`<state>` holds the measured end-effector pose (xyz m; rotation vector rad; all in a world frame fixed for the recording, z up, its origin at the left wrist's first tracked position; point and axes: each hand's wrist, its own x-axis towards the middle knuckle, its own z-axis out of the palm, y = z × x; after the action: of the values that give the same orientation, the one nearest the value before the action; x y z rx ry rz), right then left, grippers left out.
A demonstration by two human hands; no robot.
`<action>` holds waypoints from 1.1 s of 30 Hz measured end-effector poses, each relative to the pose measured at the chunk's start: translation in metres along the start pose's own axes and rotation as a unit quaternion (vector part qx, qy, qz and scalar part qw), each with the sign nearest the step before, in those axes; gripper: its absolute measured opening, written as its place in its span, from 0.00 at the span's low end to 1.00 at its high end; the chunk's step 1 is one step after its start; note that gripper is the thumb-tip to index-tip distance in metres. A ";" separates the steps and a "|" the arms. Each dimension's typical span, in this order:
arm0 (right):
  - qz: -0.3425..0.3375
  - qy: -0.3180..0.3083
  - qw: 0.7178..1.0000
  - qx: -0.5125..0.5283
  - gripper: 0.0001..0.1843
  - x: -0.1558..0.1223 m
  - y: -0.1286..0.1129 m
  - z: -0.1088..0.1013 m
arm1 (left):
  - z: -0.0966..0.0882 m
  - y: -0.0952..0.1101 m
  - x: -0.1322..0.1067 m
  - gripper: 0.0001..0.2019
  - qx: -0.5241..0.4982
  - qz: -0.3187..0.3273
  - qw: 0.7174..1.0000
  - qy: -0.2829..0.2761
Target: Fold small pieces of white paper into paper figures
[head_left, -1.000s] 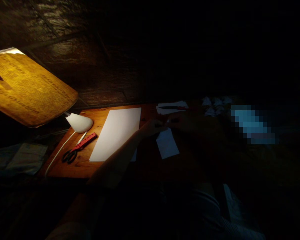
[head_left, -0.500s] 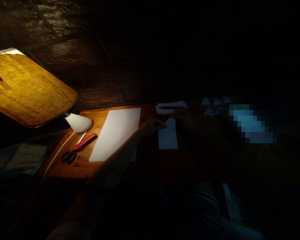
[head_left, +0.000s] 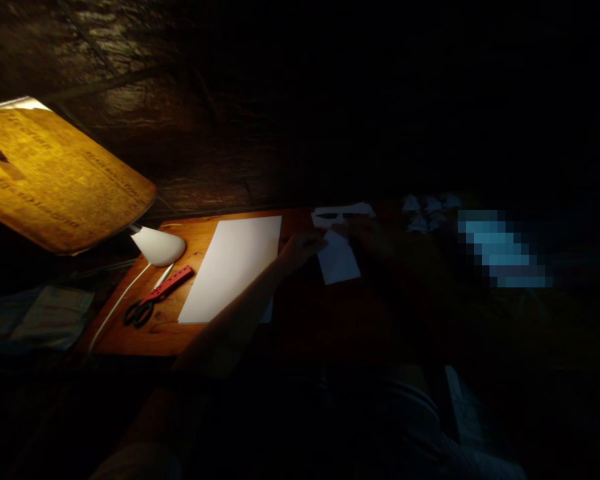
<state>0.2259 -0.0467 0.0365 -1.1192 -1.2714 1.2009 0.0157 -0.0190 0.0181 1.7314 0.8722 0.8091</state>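
Dimly lit. Left hand (head_left: 304, 248) pinches the small paper piece (head_left: 340, 261) at its upper corner; right hand (head_left: 375, 238) beside it, too dark to tell its grip.

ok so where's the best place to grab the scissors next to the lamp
By the black handle loops, coming in from the table's near-left edge. The scissors lie flat, loops nearest that edge, tips pointing away toward the lamp, clear of the white sheet.
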 end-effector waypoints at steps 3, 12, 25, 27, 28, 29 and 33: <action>0.023 -0.048 0.995 -0.082 0.29 -0.007 -0.011 0.000 | 0.001 -0.003 0.002 0.23 -0.036 -0.002 0.998 0.060; 0.066 -0.049 0.993 -0.090 0.13 -0.012 -0.013 0.003 | 0.004 -0.007 0.002 0.27 -0.103 0.029 0.988 0.113; 0.028 -0.064 0.986 -0.150 0.20 -0.012 -0.010 0.004 | 0.001 -0.022 0.011 0.18 -0.132 0.015 0.973 0.187; 0.025 -0.066 0.985 -0.160 0.17 -0.012 -0.011 0.003 | 0.001 -0.020 0.010 0.15 -0.138 0.002 0.971 0.193; 0.024 -0.065 0.984 -0.162 0.16 -0.012 -0.010 0.002 | 0.000 -0.019 0.009 0.15 -0.142 -0.001 0.971 0.194; 0.023 -0.062 0.985 -0.160 0.15 -0.011 -0.009 0.002 | 0.000 -0.018 0.009 0.15 -0.149 -0.001 0.969 0.197; 0.030 -0.014 0.993 -0.110 0.11 -0.003 0.003 0.000 | -0.002 -0.016 0.009 0.13 -0.196 -0.002 0.956 0.218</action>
<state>0.2262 -0.0499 0.0336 -1.3115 -1.4261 1.1446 0.0157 -0.0065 0.0047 1.2208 0.9246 1.2965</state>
